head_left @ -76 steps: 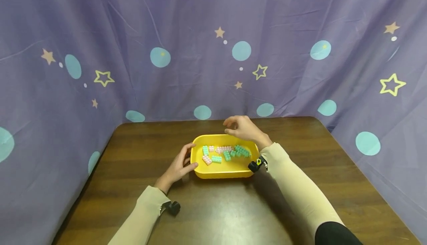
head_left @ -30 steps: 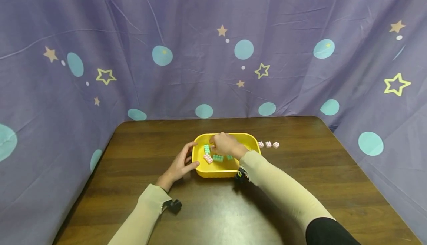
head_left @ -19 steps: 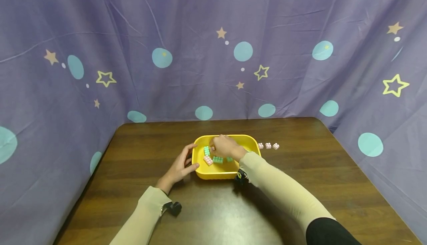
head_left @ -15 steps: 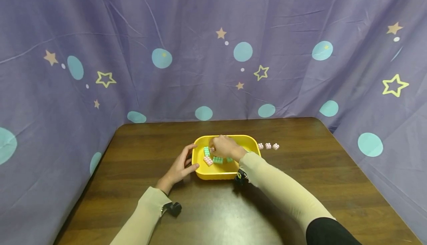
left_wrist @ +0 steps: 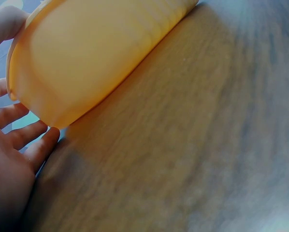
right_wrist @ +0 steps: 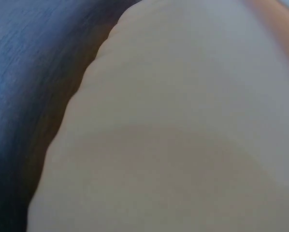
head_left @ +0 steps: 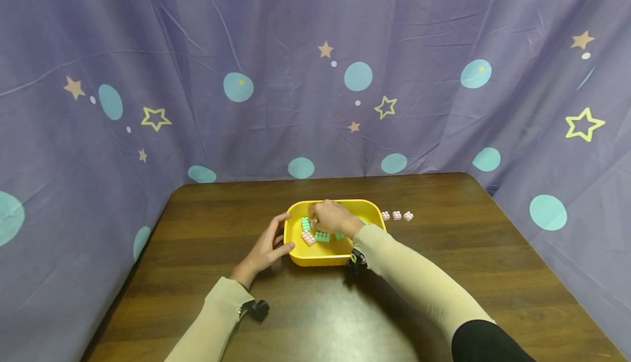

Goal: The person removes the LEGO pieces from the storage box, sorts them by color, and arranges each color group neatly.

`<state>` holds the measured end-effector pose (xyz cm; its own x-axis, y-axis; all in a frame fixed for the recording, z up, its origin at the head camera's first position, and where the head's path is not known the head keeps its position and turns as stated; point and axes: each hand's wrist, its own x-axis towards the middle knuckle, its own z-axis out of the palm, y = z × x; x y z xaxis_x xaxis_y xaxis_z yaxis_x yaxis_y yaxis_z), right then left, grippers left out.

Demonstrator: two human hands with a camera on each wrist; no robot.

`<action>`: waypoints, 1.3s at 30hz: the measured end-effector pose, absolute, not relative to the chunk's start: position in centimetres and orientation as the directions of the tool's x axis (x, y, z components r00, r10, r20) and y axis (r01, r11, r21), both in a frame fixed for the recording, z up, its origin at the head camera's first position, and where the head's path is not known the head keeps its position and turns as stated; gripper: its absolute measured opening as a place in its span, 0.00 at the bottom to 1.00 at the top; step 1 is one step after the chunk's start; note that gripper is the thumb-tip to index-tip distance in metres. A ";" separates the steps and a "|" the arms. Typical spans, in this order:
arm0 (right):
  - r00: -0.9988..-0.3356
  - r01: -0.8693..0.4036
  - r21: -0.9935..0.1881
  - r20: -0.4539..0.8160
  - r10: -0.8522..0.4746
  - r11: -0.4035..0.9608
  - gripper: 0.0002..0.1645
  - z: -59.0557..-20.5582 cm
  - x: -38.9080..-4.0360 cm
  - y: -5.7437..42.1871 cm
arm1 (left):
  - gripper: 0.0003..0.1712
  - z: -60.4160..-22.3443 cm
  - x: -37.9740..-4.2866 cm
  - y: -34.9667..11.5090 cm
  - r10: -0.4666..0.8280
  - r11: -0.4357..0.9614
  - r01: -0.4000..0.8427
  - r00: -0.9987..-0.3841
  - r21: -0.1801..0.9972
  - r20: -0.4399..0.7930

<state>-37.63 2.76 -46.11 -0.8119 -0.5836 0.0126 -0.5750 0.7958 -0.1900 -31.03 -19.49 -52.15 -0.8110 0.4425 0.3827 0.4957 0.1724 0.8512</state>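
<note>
A shallow yellow plastic tub (head_left: pixel 335 259) stands on the table, with pink and green toy building bricks in it. My left hand (head_left: pixel 266 246) holds the tub's left end, thumb at the near corner and index finger at the far one. In the left wrist view, the fingers (left_wrist: pixel 34 145) lie against its outer wall. Inside the tub, my right hand (head_left: pixel 331 217) pinches a small pink brick (head_left: pixel 314 222), mostly covered by the fingers. Beside it lie a green brick (head_left: pixel 305 224), a pink brick (head_left: pixel 308 237) and another green brick (head_left: pixel 322 236). The right hand and forearm hide other bricks.
Three small pink bricks (head_left: pixel 396 216) lie in a row on the wooden table (head_left: pixel 315 307), just right of the tub. A purple curtain (head_left: pixel 276 33) with stars and dots surrounds the back and sides. The right wrist view shows mostly sleeve (right_wrist: pixel 159 121).
Since the earliest frame, my right hand has come down from above the far rim into the tub, and the three pink bricks on the table have come into view. Lately both hands stay still.
</note>
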 end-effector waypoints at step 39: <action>-0.832 -0.545 -0.455 0.196 -0.518 0.704 0.10 -42.2 -37.5 7.2 | 0.38 -52.3 -30.9 -19.4 0.433 0.185 0.503 -0.813 0.844 0.390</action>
